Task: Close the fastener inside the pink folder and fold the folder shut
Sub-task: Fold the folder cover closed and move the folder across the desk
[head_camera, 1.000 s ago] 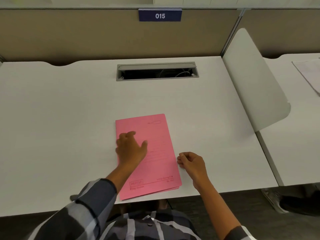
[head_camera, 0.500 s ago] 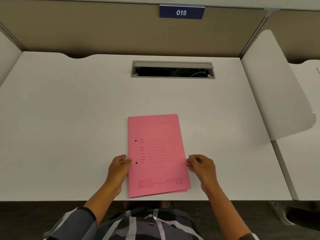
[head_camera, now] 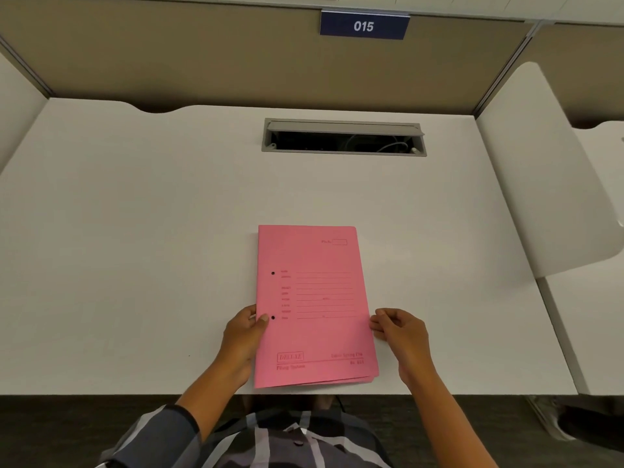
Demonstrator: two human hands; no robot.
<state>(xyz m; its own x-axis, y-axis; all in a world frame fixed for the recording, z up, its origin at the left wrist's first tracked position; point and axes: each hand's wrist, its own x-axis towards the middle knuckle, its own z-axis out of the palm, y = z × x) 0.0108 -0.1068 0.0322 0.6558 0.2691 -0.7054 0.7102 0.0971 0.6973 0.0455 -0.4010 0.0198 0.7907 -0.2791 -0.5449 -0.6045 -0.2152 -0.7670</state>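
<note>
Presently: pink folder (head_camera: 314, 305), shut and flat near the front edge of the white desk (head_camera: 135, 248), cover up, spine to the left. Left hand (head_camera: 243, 336) pinches the spine edge, thumb beside the lower punched hole; probably to square it. Right hand (head_camera: 401, 332), loosely curled, touches the open edge; grip uncertain. Fastener hidden inside. Folding looks done.

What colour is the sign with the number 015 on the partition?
The sign is dark blue with white digits, seen clearly in the head view.
</note>
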